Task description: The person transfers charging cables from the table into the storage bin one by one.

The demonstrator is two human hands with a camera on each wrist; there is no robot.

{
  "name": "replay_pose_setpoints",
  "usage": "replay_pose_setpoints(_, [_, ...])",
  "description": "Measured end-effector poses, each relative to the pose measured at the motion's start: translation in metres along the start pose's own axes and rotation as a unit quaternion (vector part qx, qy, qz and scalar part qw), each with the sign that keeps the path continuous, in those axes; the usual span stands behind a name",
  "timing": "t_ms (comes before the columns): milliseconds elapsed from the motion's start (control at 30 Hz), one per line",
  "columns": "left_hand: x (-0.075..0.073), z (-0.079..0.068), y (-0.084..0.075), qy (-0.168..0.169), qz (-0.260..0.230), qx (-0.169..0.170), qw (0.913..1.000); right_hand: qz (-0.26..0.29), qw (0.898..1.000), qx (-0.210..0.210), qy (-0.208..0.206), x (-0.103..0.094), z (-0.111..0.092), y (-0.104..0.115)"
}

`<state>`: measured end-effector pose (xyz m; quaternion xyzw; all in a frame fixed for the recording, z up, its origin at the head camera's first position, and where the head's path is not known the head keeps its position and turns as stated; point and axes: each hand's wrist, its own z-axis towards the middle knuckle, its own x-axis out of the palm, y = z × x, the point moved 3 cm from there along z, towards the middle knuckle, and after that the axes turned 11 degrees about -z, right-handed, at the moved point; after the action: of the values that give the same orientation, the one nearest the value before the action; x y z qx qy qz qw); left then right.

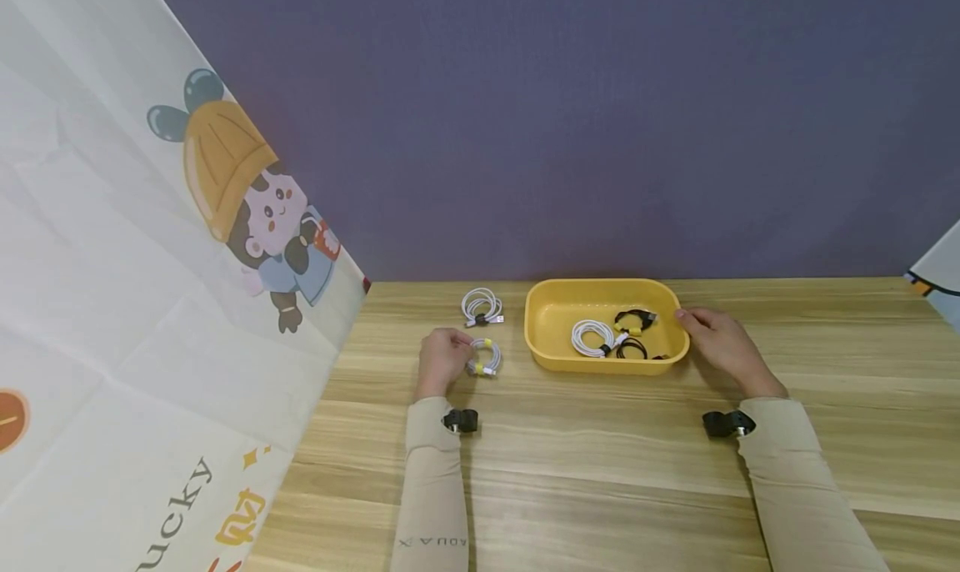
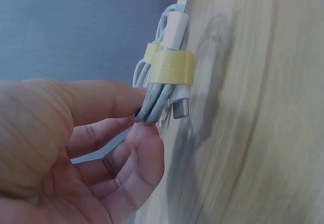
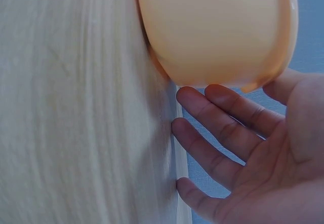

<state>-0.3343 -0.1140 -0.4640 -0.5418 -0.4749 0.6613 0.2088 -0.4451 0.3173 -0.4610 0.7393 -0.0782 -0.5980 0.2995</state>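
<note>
In the head view my left hand [image 1: 444, 359] pinches a coiled white charging cable [image 1: 496, 357] between thumb and fingertips. Yellow ties wrap this coil, and the left wrist view shows its metal USB-C plug and white connector housing [image 2: 175, 30]. The coil is held just above the wooden table. My right hand [image 1: 722, 347] holds the right end of a yellow plastic bin [image 1: 600, 364], thumb at the rim and fingertips against the outer wall. Inside the bin lie a white coiled cable [image 1: 577, 338] with a black tie and black coiled cables [image 1: 645, 315].
Behind the left hand, another white coiled USB cable [image 1: 495, 319] with a black tie lies on the wooden table [image 1: 570, 464]. A dark blue panel [image 1: 562, 122] rises at the table's back edge. A printed white sheet [image 1: 112, 288] hangs on the left.
</note>
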Motion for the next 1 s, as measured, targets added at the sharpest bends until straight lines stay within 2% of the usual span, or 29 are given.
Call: replay_pose_setpoints(1000, [0.0009,0.0,-0.0063,-0.034,-0.029,0.033,0.9984,0.007,1.0,0.0,0.005,0.0001,-0.0003,0.0002])
